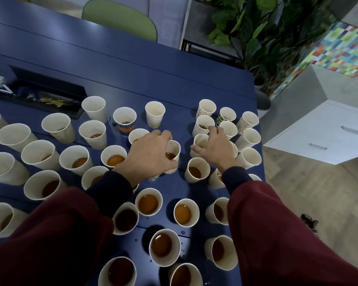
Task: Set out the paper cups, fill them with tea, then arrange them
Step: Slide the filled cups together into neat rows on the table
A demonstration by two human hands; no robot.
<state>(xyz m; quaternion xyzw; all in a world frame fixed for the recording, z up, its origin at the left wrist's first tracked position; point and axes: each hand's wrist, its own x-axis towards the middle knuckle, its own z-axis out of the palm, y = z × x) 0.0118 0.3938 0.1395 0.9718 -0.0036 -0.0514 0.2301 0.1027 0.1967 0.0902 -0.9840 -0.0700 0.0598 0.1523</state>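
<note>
Centrally, left hand (151, 154) grips tea cup (173, 150) beneath it; right hand (216, 146) grips neighbouring cup (201, 140).

A dark blue table (174, 79) carries dozens of white paper cups (154, 117), most holding brown tea (182, 214). They crowd left of the left hand (151, 155), nearer than both hands, and cluster tightly beyond and right of the right hand (214, 147). Each hand grips one of them. Far left of the left hand, a black recessed tray (46, 93) holds yellow bits. Droplets (182, 232) dot the near surface.
</note>
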